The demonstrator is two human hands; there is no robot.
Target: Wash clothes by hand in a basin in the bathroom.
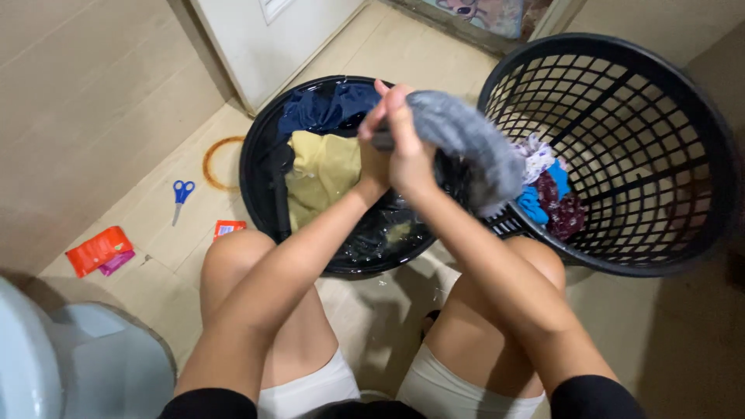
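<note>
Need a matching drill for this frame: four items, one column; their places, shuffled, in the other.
Items:
1. grey cloth
2. blue scissors
3. yellow garment
4. floral garment

Places:
A. in the black basin
B. gripped by the left hand and right hand
C. in the mesh laundry basket
D. on the floor tiles, left of the basin

Pairs: 1-B, 2-D, 3-A, 4-C
</note>
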